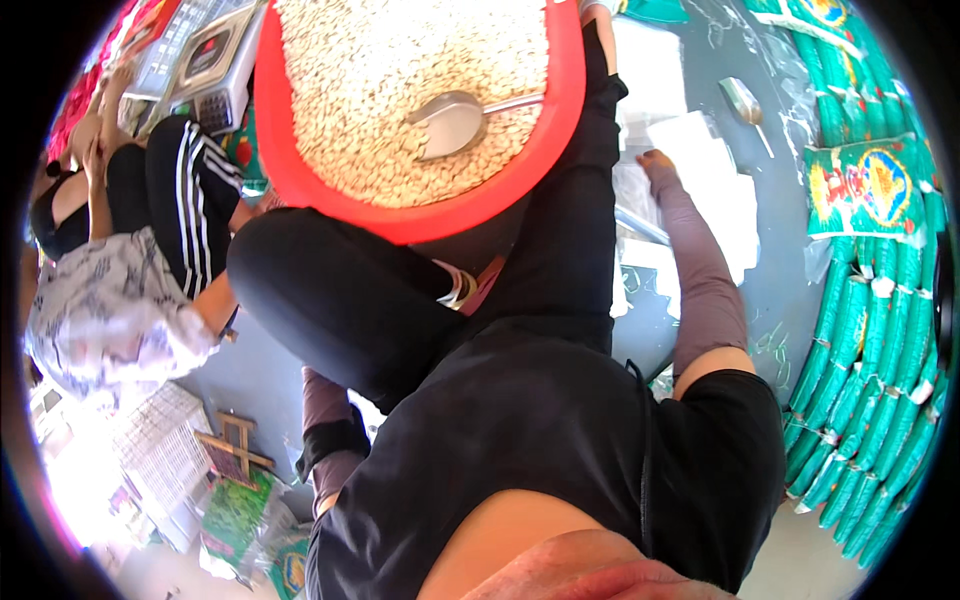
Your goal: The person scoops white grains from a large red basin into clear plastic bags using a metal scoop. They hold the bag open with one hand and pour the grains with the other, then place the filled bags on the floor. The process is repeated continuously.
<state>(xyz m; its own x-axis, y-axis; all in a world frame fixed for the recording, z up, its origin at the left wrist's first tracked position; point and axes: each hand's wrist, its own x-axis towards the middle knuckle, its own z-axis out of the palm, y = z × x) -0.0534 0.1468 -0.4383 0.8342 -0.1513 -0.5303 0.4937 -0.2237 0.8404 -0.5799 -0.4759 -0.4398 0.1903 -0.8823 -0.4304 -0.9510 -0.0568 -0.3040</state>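
My right hand [655, 163] reaches down to the floor beside my outstretched leg. Its fingertips rest at the edge of white sheets [705, 180] and clear plastic [632, 185], fingers apart as far as their small size shows. My left forearm, in a brown sleeve, goes down behind my bent knee, and the left hand is hidden there. Between my legs stands a red tub [415, 228] full of pale flat seeds [350, 110]. A metal scoop [455, 122] lies on the seeds, its handle toward the tub's right rim.
Another metal scoop [741, 103] lies on the grey floor to the right. Long green packs [860, 330] are stacked along the right side, with a printed green bag [868, 188] on top. At left, another person [120, 300] sits near a scale [212, 60]. A small wooden frame [238, 445] stands lower left.
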